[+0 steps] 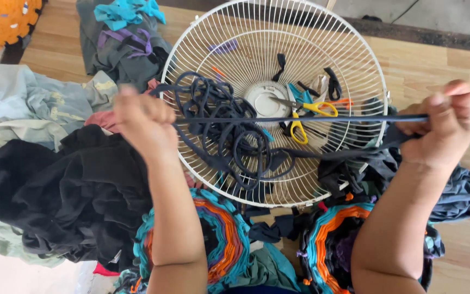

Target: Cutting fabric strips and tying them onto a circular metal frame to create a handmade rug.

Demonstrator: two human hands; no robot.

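Scissors (307, 114) lie in the fan guard (354, 49) (cloth strips (218, 117) to their left).

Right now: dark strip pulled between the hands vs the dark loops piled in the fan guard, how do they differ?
The dark fabric strip is stretched straight and taut between left hand and right hand; the dark fabric loops lie slack and tangled. The strip is held above the white wire fan guard; the loops rest in it. Both are narrow dark cloth.

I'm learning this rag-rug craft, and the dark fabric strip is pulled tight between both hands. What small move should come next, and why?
Probably lower the taut dark fabric strip onto the white wire fan guard, beside the coiled dark strips. The left hand and right hand hold it fully stretched, so stretching looks finished, and the coils there suggest finished strips gather there.
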